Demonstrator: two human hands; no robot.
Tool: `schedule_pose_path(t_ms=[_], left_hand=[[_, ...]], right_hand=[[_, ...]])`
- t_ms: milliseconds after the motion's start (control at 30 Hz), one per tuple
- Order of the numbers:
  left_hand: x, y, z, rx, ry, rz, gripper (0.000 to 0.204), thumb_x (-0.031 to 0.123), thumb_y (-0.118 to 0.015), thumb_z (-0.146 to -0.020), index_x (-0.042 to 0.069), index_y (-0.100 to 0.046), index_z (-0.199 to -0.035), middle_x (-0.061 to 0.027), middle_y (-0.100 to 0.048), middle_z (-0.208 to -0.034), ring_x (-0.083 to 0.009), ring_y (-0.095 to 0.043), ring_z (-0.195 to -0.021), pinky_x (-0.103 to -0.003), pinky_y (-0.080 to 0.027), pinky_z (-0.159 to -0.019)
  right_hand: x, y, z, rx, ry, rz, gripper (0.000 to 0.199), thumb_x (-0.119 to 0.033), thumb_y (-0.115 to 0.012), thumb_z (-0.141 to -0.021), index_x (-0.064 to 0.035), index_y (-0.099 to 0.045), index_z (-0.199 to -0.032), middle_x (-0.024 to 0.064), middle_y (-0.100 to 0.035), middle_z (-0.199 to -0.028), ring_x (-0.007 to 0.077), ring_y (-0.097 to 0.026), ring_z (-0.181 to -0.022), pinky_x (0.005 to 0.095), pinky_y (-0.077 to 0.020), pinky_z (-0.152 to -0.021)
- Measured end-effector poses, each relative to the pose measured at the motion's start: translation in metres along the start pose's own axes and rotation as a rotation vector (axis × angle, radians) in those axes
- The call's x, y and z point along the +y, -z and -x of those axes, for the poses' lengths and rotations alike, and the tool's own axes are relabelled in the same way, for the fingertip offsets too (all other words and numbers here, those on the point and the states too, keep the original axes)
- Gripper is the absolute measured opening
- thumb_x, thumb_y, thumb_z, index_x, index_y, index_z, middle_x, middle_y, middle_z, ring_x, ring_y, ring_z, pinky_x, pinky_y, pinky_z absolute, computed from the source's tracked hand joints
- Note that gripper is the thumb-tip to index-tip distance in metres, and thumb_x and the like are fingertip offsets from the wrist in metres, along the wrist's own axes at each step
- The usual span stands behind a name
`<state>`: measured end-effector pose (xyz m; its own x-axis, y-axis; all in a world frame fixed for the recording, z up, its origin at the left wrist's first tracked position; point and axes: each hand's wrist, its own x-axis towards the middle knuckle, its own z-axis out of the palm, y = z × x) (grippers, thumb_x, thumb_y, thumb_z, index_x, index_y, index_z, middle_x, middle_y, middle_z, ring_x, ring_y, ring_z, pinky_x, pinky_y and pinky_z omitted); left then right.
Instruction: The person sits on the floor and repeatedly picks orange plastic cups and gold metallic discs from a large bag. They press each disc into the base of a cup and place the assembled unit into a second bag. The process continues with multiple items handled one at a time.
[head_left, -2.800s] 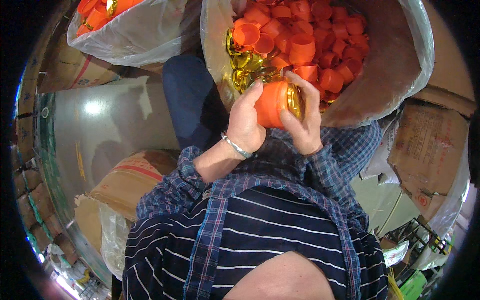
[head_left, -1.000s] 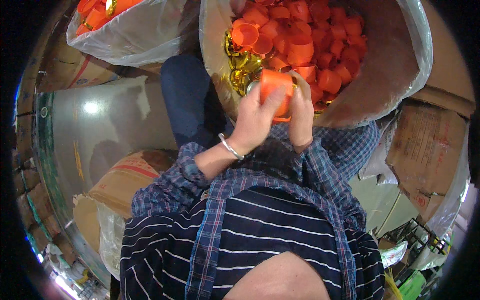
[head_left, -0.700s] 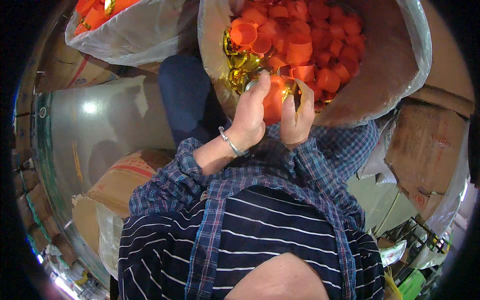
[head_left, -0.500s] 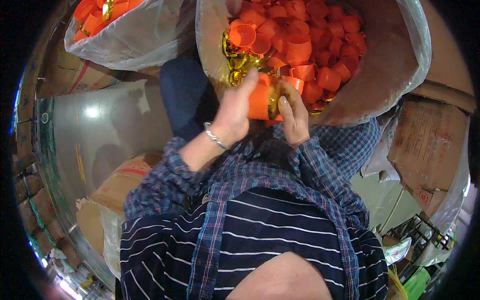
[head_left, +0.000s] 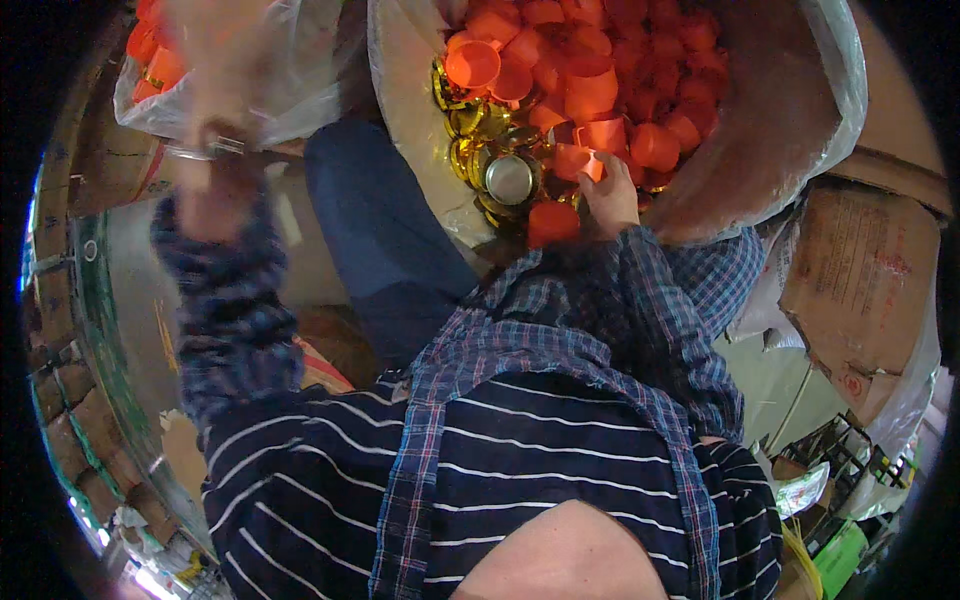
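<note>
My left hand (head_left: 220, 60) is a blur of motion over the left bag of orange cups (head_left: 160, 65). Its fingers cannot be made out, nor whether it holds anything. At the near side of the big bag, my right hand (head_left: 612, 200) pinches a small orange cup (head_left: 574, 160) between thumb and fingers. Many orange cups (head_left: 590, 90) fill that bag. Shiny gold lids (head_left: 465, 155) are heaped at its left side, and one lid (head_left: 509, 180) shows a silvery face. Another orange cup (head_left: 553, 223) lies close to my right wrist.
A clear plastic liner (head_left: 845, 70) forms the rim of the big bag. Cardboard (head_left: 850, 280) stands at the right, with a black crate (head_left: 840, 450) below it. My left leg (head_left: 375, 240) stretches between the two bags.
My left hand has left the big bag and swung up and left to the other one. The orange cup and gold lid are no longer held between both hands. My right hand has shifted slightly right.
</note>
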<state>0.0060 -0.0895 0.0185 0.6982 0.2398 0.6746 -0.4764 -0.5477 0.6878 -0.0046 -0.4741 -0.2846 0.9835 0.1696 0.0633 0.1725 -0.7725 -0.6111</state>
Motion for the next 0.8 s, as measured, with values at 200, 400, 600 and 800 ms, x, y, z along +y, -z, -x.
schedule_pose_path(t_ms=[200,400,600,800], left_hand=[[-0.016,-0.158,0.173,-0.684,0.684,0.199,0.029,0.028,-0.068,-0.092,0.006,-0.070,-0.110,-0.0161,-0.068,-0.113,-0.0240,-0.067,-0.101,-0.035,-0.053,-0.086],[-0.037,-0.177,0.209,-0.307,0.741,0.216,0.037,0.022,-0.073,-0.088,-0.001,-0.064,-0.115,-0.0102,-0.069,-0.102,-0.0173,-0.064,-0.095,-0.029,-0.050,-0.088],[-0.032,-0.155,0.203,-0.659,1.193,0.706,0.038,0.021,-0.071,-0.092,-0.004,-0.063,-0.120,-0.0079,-0.068,-0.109,-0.0143,-0.065,-0.096,-0.028,-0.051,-0.086],[-0.014,-0.138,0.217,0.000,1.361,0.926,0.034,0.028,-0.066,-0.096,-0.002,-0.064,-0.112,-0.0088,-0.068,-0.109,-0.0172,-0.066,-0.095,-0.033,-0.054,-0.084]], right_hand=[[0.016,-0.015,-0.033,-0.385,-0.094,0.351,0.046,-0.038,-0.070,-0.087,-0.0061,-0.062,-0.119,0.0147,-0.059,-0.126,0.0356,-0.063,-0.103,0.0474,-0.0532,-0.083],[-0.013,0.036,-0.035,-0.442,-0.354,-0.730,0.035,-0.033,-0.064,-0.096,0.0012,-0.067,-0.106,0.0065,-0.070,-0.094,0.0181,-0.064,-0.080,0.0321,-0.0506,-0.072],[-0.034,0.028,-0.017,-0.357,-0.575,-1.326,0.035,-0.031,-0.062,-0.098,0.0016,-0.067,-0.110,0.0062,-0.070,-0.097,0.0165,-0.065,-0.085,0.0325,-0.0517,-0.074],[0.034,-0.031,-0.004,-0.355,-0.442,0.112,0.051,-0.049,-0.068,-0.082,-0.0019,-0.070,-0.103,0.0246,-0.070,-0.098,0.0392,-0.068,-0.097,0.0453,-0.0520,-0.085]])
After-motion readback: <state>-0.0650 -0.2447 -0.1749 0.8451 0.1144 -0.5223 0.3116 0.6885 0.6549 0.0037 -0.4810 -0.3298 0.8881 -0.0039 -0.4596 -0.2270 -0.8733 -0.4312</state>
